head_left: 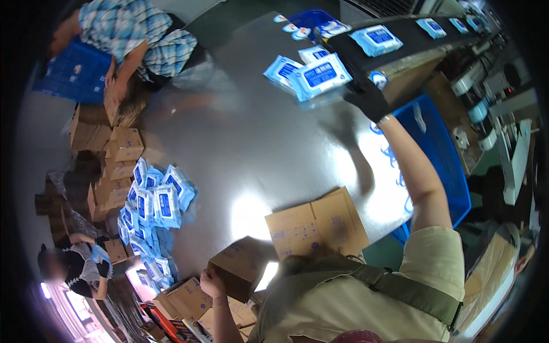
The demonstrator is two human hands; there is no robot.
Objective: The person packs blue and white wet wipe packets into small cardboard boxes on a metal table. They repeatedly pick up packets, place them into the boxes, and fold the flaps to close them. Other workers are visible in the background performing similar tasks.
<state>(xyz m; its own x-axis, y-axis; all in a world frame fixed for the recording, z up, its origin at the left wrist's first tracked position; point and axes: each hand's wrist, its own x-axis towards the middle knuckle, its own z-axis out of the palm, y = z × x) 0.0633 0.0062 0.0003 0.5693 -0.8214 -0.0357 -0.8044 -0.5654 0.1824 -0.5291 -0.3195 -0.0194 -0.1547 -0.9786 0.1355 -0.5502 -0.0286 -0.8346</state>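
Note:
Near the lower middle, my bare left hand [213,283] is closed on the edge of a small brown cardboard box [240,267], tilted above the table's near side. My right hand [369,100], in a black glove, reaches to the far right of the table. Its fingers are at the right edge of a blue and white pack of wipes [320,78]. They blend into the dark belt behind, so their grip is unclear. Two more wipes packs [281,70] [313,54] lie beside and partly under that one. A flattened cardboard carton [317,224] lies just in front of my body.
A dark conveyor belt [406,48] carries several wipes packs at the far right. A heap of wipes packs [151,208] lies on the metal table's [217,143] left edge, beside stacked cardboard boxes [124,146]. Blue crates [437,154] [74,68] stand right and far left. Two people work on the left.

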